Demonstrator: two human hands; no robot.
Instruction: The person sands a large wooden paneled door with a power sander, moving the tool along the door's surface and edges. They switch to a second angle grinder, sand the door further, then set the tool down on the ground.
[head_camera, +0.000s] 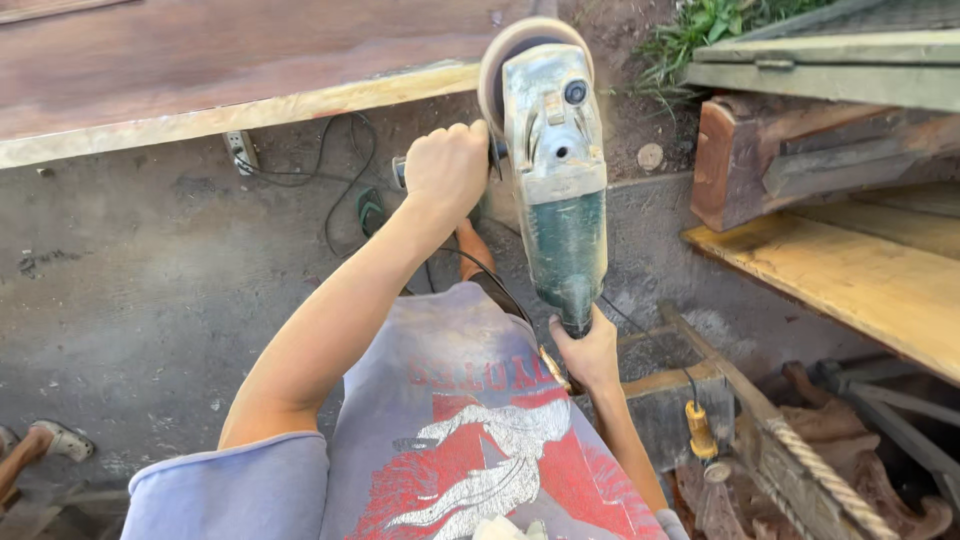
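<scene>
I hold a large green and grey angle grinder (556, 190) out in front of me, its round sanding disc (503, 55) pointing away. My left hand (447, 168) is shut on the black side handle. The grinder's rear grip sits in my right hand (588, 352), where a black cable (480, 268) leaves the tool. The disc sits close to the pale edge of a long reddish-brown wooden slab (230, 65) at the top left; whether it touches the wood I cannot tell.
A concrete floor (140, 290) lies below, with a white power strip (240, 152) and dark cables. Wooden planks (860, 275) and beams stack at the right. A yellow plug (699, 428), a rope and carved wood pieces lie at the lower right. A sandalled foot (55, 440) shows at the far left.
</scene>
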